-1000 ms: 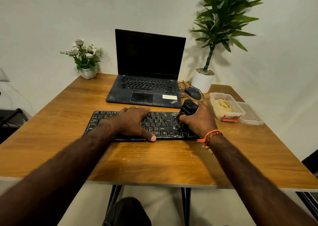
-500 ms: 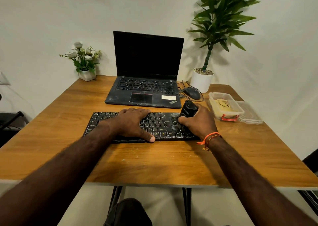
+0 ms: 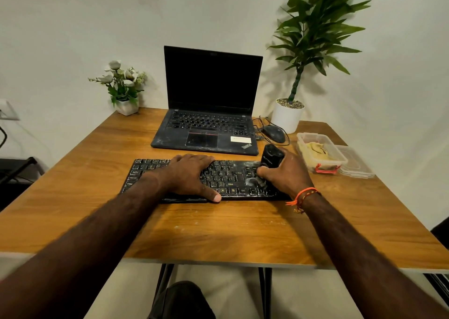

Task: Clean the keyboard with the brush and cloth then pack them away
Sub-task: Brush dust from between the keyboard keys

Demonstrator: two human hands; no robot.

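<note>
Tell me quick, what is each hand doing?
Left hand: open, lying flat on the keyboard.
Right hand: closed around the black brush, bristles down on the keys.

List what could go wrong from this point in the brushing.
1. The brush in the right hand may sweep white dust off the keyboard onto the table, already speckled.
2. Dust could drift to the open laptop behind it.
3. The left hand lies flat on the keys, so those likely go unbrushed.
</note>
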